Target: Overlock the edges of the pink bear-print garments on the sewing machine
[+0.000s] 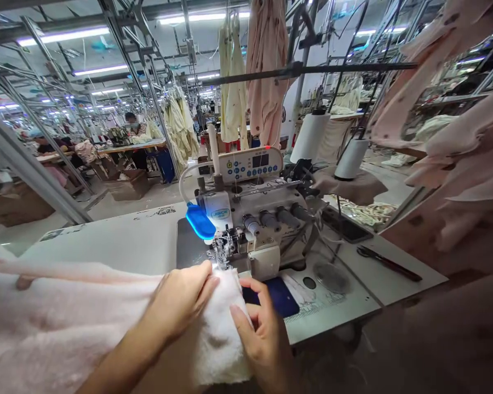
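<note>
White-and-pink fluffy fabric (224, 317) lies in front of the overlock sewing machine (267, 213), its far edge close to the needle and presser-foot area (224, 249). My left hand (181, 298) is closed on the fabric's left side, thumb against fingers, just short of the presser foot. On the right edge, my right hand (263, 328) has its thumb on the cloth and its fingers curled around the border. A longer stretch of the pale pink fabric (66, 317) spreads left under my left forearm. The cloth hides the stitching point in part.
A blue plastic guard (200, 221) sits left of the needle area. White thread cones (310, 137) stand behind the machine. Dark-handled snips (388, 262) and a phone-like dark slab (347, 225) lie on the right tabletop. Pink garment pieces (456, 180) hang at right.
</note>
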Demonstrator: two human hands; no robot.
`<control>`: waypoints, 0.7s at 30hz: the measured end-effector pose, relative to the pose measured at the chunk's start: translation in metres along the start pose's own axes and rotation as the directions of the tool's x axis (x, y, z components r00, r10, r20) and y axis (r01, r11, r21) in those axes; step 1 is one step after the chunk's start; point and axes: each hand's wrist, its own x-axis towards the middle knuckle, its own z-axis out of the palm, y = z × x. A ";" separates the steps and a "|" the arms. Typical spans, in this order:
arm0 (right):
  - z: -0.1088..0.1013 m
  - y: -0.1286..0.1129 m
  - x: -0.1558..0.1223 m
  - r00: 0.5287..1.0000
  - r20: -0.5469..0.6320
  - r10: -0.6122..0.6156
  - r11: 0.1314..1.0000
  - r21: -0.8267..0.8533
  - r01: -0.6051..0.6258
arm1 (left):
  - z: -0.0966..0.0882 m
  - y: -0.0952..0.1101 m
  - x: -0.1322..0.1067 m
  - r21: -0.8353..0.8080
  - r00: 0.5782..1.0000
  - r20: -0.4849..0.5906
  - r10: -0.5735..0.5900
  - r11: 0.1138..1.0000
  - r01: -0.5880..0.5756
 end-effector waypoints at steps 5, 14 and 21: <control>-0.007 -0.003 0.002 0.989 0.039 -0.145 0.983 -0.108 0.149 | -0.001 0.007 -0.002 0.113 0.998 0.033 -0.059 0.992 0.055; -0.007 -0.017 0.031 0.998 0.041 -0.044 0.997 -0.057 0.047 | -0.016 0.016 0.024 0.260 0.985 0.082 -0.153 0.957 0.127; -0.002 -0.005 0.009 0.999 -0.017 -0.037 0.999 -0.009 0.037 | 0.014 0.005 -0.007 0.261 0.881 -0.425 0.208 0.960 -0.101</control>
